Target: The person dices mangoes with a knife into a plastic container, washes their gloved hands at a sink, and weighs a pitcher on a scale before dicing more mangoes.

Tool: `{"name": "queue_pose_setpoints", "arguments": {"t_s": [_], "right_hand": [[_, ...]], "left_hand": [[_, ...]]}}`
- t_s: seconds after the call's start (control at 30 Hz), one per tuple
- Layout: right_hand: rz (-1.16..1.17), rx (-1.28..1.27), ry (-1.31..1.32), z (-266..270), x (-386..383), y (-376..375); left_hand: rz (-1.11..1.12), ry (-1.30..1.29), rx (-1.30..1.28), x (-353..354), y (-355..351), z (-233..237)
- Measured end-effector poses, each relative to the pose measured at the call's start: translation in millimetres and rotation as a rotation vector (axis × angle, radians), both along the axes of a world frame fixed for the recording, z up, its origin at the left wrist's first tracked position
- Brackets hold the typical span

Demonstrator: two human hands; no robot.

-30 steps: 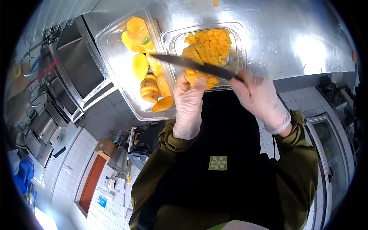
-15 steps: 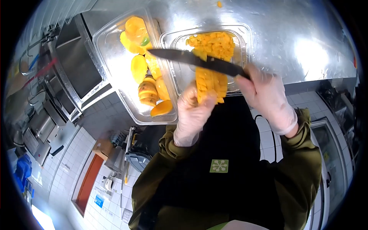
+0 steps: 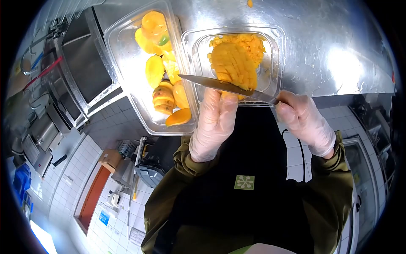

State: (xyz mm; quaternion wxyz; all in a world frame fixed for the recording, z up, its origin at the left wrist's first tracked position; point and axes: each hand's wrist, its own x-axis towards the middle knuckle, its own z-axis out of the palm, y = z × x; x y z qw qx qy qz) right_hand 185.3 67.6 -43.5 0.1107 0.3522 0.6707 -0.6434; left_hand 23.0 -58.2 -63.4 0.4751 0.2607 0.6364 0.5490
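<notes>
My right hand (image 3: 302, 118), in a clear glove, is closed on the handle of a long knife (image 3: 224, 86). The blade points left and lies across the near end of a scored piece of mango (image 3: 232, 63). Also gloved, my left hand (image 3: 213, 120) grips that near end from below, its fingertips partly behind the blade. The mango piece is over a clear plastic container (image 3: 277, 55) that holds small diced mango (image 3: 253, 44).
Left of it, a second clear container (image 3: 122, 63) holds several mango pieces (image 3: 155, 71), some with skin. Both containers are on a metal counter (image 3: 308, 25). A small orange scrap (image 3: 250, 4) lies at the counter's far side.
The mango piece has tipped forward over the container and shows its broad scored face. The knife has moved down and nearer to me, across the piece's near end.
</notes>
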Motion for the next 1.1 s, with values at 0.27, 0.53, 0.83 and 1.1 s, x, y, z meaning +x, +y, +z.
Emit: {"name": "queue_pose_setpoints", "arguments": {"t_s": [0.27,0.53,0.83,1.1], "right_hand": [[0.195,0.743,-0.086,-6,-7,-18],[0.223,0.981,-0.134,-15,-25,-19],[0.095,0.635,-0.056,-8,-29,-4],[0.257,0.579,-0.11,-6,-21,-9]], "left_hand": [[0.087,0.167,0.086,11,6,-5],[-0.026,0.444,-0.07,17,-6,-9],[0.137,0.119,0.012,19,-18,-19],[0.279,-0.169,0.175,17,-6,-17]]}}
